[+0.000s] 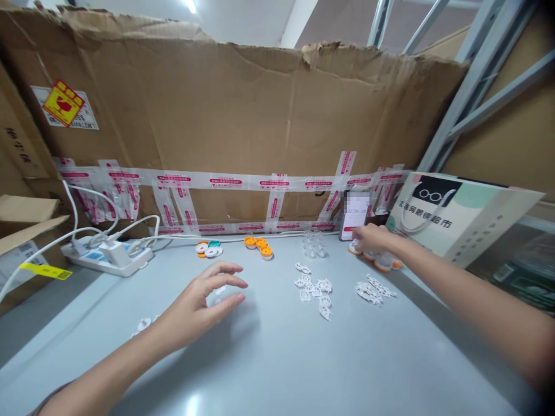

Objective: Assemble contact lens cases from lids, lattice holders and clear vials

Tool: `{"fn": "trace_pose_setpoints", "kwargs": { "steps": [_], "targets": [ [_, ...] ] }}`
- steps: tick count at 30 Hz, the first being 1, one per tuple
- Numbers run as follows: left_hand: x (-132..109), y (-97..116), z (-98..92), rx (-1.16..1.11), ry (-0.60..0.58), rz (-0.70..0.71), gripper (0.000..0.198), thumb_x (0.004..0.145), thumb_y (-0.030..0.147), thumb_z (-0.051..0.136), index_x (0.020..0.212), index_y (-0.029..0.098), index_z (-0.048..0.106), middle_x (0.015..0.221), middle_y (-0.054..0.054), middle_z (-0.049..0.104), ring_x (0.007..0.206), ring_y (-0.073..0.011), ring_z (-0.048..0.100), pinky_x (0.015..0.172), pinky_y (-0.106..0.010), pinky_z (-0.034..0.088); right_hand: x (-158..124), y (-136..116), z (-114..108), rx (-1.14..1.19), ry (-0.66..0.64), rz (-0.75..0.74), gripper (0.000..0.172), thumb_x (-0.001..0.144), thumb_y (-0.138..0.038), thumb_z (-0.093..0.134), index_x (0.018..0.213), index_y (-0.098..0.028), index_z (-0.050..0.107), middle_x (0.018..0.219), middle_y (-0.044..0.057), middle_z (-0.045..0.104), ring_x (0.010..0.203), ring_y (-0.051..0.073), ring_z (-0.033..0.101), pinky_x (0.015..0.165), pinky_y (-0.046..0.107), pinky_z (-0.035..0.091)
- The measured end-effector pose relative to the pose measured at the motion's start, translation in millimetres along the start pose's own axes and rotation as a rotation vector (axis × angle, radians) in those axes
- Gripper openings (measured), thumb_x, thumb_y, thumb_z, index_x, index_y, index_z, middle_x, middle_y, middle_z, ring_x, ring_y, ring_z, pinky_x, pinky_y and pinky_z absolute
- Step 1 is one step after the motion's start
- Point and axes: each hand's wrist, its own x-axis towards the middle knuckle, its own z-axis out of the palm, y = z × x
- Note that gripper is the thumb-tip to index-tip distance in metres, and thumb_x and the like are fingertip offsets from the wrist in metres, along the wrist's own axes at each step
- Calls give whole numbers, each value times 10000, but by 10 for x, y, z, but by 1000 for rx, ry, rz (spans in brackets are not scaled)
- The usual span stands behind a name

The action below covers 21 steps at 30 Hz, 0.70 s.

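I watched the left hand [203, 303] hover open, fingers spread, over a small clear piece [220, 290] on the grey table [277, 358]. The right hand [372, 238] rested on orange-and-white discs [384, 263] beside the phone [354, 215]; I could not tell whether it gripped one.

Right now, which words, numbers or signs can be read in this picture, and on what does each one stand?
"眼镜超市" (probably), beside a spectacles logo: paper bag at the right.
Digits on the phone screen: blurred, unreadable.
Red print on the tape across the cardboard: too small.
Red-and-yellow sticker with white label: upside down, unreadable.
Dark characters on the left carton: cut off, unreadable.
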Motion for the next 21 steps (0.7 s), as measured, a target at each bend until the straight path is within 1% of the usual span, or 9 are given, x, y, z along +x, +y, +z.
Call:
{"fn": "trace_pose_setpoints", "kwargs": {
  "steps": [3,5,8,9,10,12,15,18,21],
  "targets": [
    [29,-94,-61,57,35,39,245,870,395,435,976,282,625,1216,-31,503,1129,-209,483,973,-383,393,-136,-68,-120,43,196,-36,171,643,-271,692,776,-172,652,874,126,642,921,319,543,735,420,411],
    [60,-169,-116,92,66,63,265,885,377,406,959,260,631,1173,-38,534,1105,-201,500,969,-363,393,-297,-184,-223,95,375,-79,194,736,-330,594,866,-194,640,965,118,639,993,324,518,800,444,373],
    [122,-279,-203,168,95,81,290,893,353,384,915,230,646,1094,-46,582,1054,-198,530,934,-336,411,-641,-500,-292,199,607,-163,307,897,-337,326,965,-178,579,998,97,629,968,228,539,867,390,351],
    [141,-311,-229,200,90,88,291,891,343,385,903,224,650,1072,-47,594,1035,-197,540,919,-328,417,-777,-641,-273,249,664,-243,300,901,-342,321,942,-185,574,963,79,637,932,201,552,842,347,373],
    [158,-340,-255,231,77,94,289,888,333,388,893,219,654,1048,-48,606,1010,-196,552,899,-318,425,-918,-795,-232,384,746,-446,245,879,-330,389,857,-179,581,874,72,651,851,191,572,771,318,398],
    [178,-391,-311,296,36,90,281,875,311,398,874,210,660,1000,-49,628,945,-192,579,847,-299,440,-1199,-1117,-96,524,701,-830,154,862,-240,443,796,-189,572,754,32,648,729,152,575,723,293,395],
    [165,-488,-435,439,-20,-11,271,841,262,404,857,200,668,965,-58,643,877,-204,595,791,-303,437,-1547,-1517,154,494,552,-1120,131,840,-207,469,760,-181,569,651,15,605,625,130,526,627,276,367],
    [103,-636,-630,521,-130,-184,260,783,231,425,854,193,672,941,-72,657,852,-224,593,766,-314,424,-1735,-1694,318,438,463,-1232,142,827,-213,473,727,-181,568,626,15,570,585,124,479,596,273,355],
    [22,-768,-831,496,-232,-282,226,721,238,464,790,195,675,813,-60,678,749,-212,606,678,-283,436,-1781,-1696,340,435,297,-1193,99,801,-184,487,811,-180,585,733,46,586,652,139,505,599,266,371]
  ]
}}
